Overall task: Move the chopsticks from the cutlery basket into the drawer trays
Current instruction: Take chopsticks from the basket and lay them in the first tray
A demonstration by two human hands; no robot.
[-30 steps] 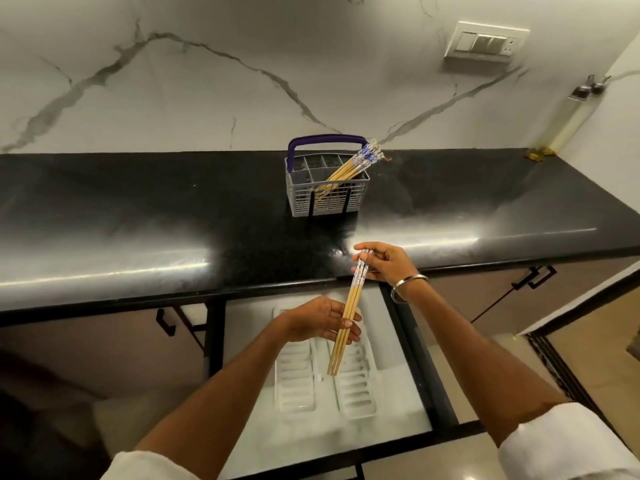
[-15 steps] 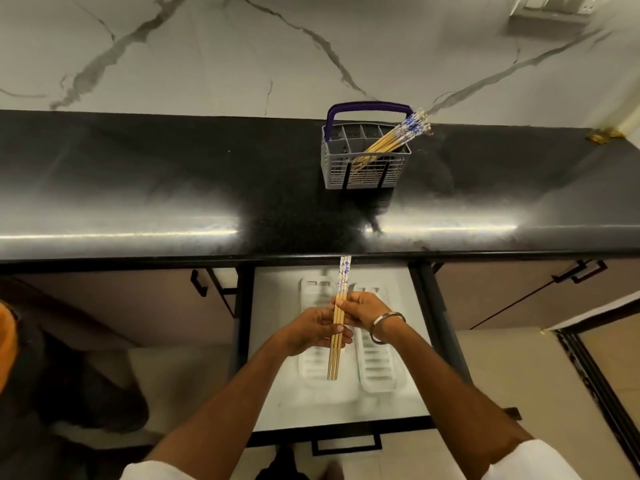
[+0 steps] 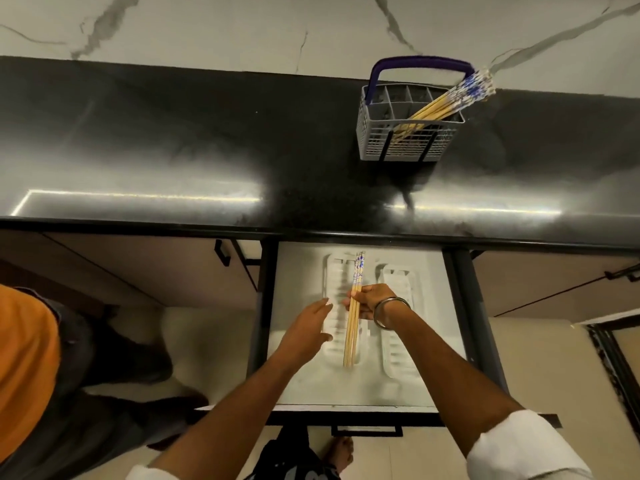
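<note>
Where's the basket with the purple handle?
The basket stands on the black counter, upper right in the head view, behind the open drawer, with chopsticks leaning out of its right side.

Dim, soft wide-angle view; glare streaks the black countertop (image 3: 138, 161).

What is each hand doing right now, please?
Left hand: open, fingers straight, holding nothing, beside the chopsticks.
Right hand: closed on the bundle of chopsticks, over the left drawer tray.
</note>
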